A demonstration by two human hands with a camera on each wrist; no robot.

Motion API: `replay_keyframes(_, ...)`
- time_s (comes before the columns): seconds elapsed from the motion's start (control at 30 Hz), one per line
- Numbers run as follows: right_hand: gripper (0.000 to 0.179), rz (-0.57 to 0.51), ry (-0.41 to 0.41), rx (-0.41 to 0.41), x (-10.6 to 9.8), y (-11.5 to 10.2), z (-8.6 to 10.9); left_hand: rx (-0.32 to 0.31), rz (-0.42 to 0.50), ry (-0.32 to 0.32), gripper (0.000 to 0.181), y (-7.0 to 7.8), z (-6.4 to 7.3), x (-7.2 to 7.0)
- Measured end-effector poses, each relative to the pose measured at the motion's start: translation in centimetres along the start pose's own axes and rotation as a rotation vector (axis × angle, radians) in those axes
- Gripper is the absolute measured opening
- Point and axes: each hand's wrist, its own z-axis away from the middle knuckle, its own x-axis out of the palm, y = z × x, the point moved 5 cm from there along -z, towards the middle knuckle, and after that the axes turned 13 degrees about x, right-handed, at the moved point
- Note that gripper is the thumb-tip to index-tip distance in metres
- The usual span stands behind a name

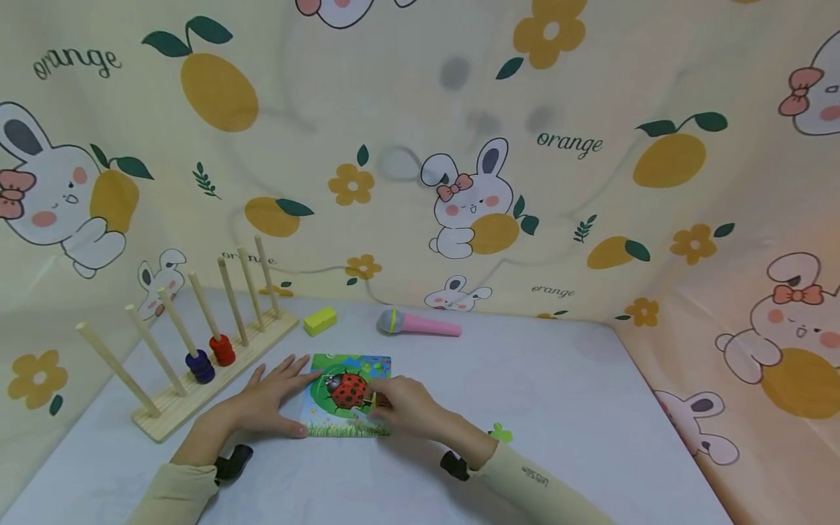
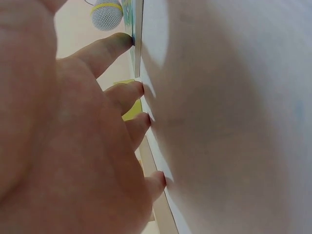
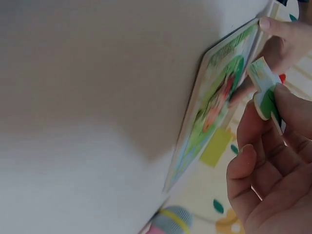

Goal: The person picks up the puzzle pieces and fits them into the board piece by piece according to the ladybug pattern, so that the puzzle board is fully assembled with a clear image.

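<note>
A square ladybug jigsaw board (image 1: 348,429) with a grassy border lies flat on the white table. My left hand (image 1: 272,397) rests beside it with fingers spread; the index fingertip touches its left side and the thumb is at the lower left corner. Over the board's right side is my right hand (image 1: 415,408). Between its thumb and index finger it pinches a small green and pale-blue puzzle piece (image 3: 265,92), held above the board in the right wrist view. A bright green puzzle piece (image 1: 501,432) lies on the table near the right wrist.
To the left stands a wooden peg rack (image 1: 239,362) with several upright pegs, blue rings (image 1: 200,367) on one and red rings (image 1: 222,351) on another. Behind the board lie a yellow block (image 1: 320,321) and a pink toy microphone (image 1: 423,324). A printed cloth (image 1: 407,270) hangs behind the table.
</note>
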Motion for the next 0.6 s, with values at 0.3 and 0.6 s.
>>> replay_keyframes(0.3,0.014,0.095,-0.004,-0.024,1.9,-1.9,-3.0,0.000,0.009,0.001,0.100,-0.2,0.1,0.1)
replay_keyframes(0.6,0.018,0.098,-0.029,-0.031,2.8,-2.3,-3.8,0.000,0.011,0.002,0.100,-0.2,0.1,0.0)
